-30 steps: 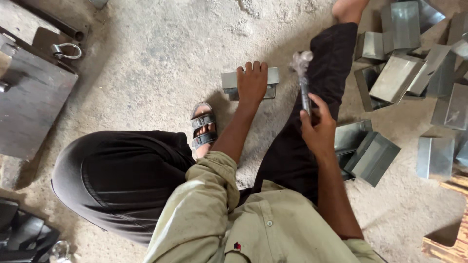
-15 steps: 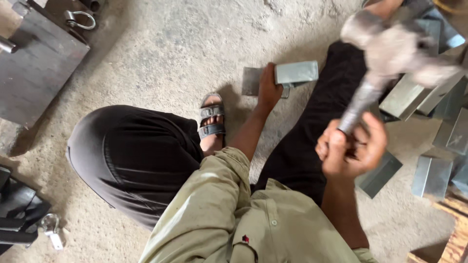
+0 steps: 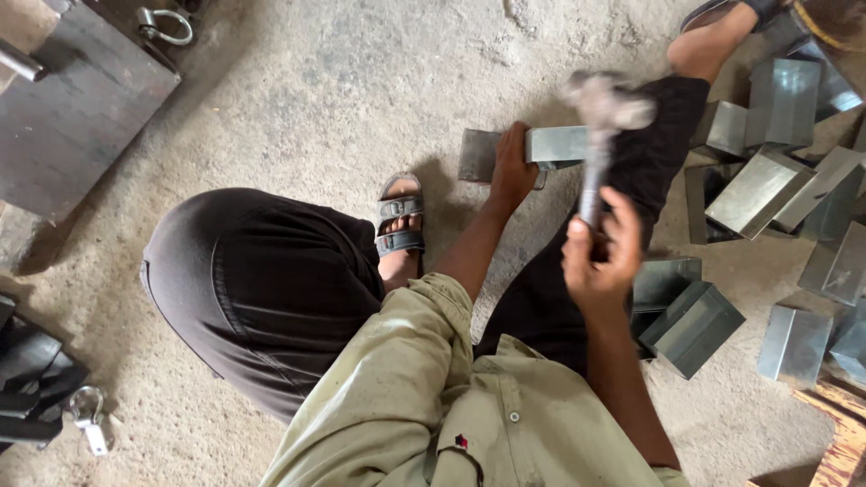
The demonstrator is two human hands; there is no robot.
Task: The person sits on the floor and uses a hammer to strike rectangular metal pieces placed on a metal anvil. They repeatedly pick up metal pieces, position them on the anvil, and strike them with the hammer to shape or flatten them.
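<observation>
Squatting on a rough, dusty concrete floor, a person in an olive shirt and black trousers works over a folded sheet-metal piece that lies flat on the ground just beyond the knees. The left hand presses down on this grey piece, palm and fingers spread over its middle, pinning it to the floor. The right hand is closed tight around the handle of a hammer, which stands nearly upright; its blurred metal head hangs above the right end of the piece and is not touching it.

A sandalled foot rests on the floor just left of the pinned piece, and the other leg stretches away to the far right. At the right of the scene, a loose heap of similar grey sheet-metal boxes covers the floor, some upright, some tipped on their sides, the nearest lying just beside the right forearm.

At the far left, a dark flat steel plate lies on the floor, with a metal shackle at its far edge. At the near left, dark metal parts lie together with a second small shackle. A strip of wood shows at the near right corner. The floor is pale grey, gritty and scuffed.
</observation>
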